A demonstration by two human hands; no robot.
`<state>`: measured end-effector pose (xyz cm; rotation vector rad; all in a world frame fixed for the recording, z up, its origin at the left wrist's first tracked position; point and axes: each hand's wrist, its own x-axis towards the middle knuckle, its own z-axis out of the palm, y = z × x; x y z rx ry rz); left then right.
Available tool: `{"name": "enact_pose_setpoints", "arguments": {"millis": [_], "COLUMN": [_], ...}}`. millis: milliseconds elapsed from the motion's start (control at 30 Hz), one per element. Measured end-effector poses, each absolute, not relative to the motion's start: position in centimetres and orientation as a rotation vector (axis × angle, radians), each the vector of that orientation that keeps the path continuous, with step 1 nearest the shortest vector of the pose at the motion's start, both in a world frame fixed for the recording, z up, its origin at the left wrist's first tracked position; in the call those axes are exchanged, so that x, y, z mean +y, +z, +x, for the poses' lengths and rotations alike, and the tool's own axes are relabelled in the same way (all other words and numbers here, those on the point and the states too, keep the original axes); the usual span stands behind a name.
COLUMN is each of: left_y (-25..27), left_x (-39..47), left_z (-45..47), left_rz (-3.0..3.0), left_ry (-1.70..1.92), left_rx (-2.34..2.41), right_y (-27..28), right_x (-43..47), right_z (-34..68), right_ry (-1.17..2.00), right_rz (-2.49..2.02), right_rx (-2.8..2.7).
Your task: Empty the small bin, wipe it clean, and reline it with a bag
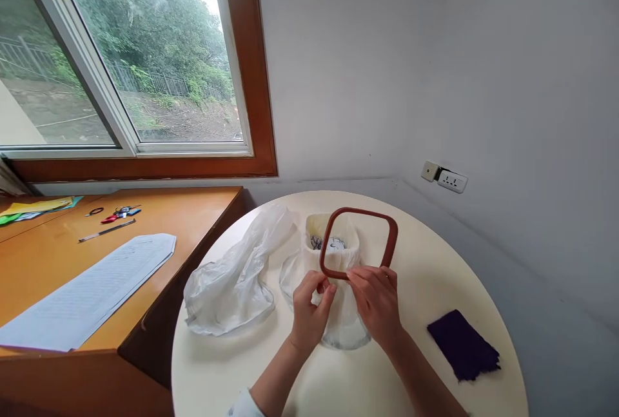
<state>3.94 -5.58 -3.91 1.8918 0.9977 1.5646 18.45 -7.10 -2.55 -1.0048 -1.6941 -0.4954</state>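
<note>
A reddish-brown ring [393, 236], shaped like a rounded square, is held up and tilted in front of a small bin [309, 236]. My right hand [376, 301] is closed on the ring's lower edge, fingers over it. Just below the ring's lower left corner, my left hand [312, 310] has its thumb and index finger curled together in a pinch. What sits between those fingertips is hidden. A whitish, thin plastic bag [345, 320] lines the bin, its sides hanging down the outside. Crumpled paper [336, 244] with dark marks lies inside the bin.
A loose white plastic bag [232, 285] lies left of the bin on the round table [217, 378]. A dark purple cloth [463, 345] rests at the right. On the wooden desk [193, 211] are papers [97, 294], a pen [107, 231] and keys [124, 212].
</note>
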Motion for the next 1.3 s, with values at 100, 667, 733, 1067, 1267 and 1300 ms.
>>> {"name": "enact_pose_setpoints", "arguments": {"millis": [100,667,733,1067,1267,1300], "left_y": [-3.9,-2.6,-2.3,-2.3,-2.2,-2.1], "left_x": [-5.6,-3.1,-3.0,-2.2,-2.4,-2.5], "left_z": [4.1,1.5,1.1,-0.5,-0.3,-0.3], "left_rz": [1.740,1.085,1.044,1.001,0.998,0.999], "left_ry": [1.512,1.268,1.235,1.233,1.237,1.232], "left_rx": [0.984,0.596,0.568,0.505,0.485,0.471], "right_y": [-3.1,-1.7,-1.5,-1.6,-1.6,-1.5], "right_x": [-7.1,-7.9,-7.9,-8.1,-8.1,-8.0], "right_z": [17.8,19.6,20.2,19.3,18.0,17.7], "right_ry": [-0.482,-0.626,-0.612,-0.540,-0.428,-0.412], "right_rz": [-0.982,-1.087,-1.097,-1.043,-0.926,-0.905], "right_rx": [-1.711,-1.605,-1.686,-1.936,-1.951,-1.932]}}
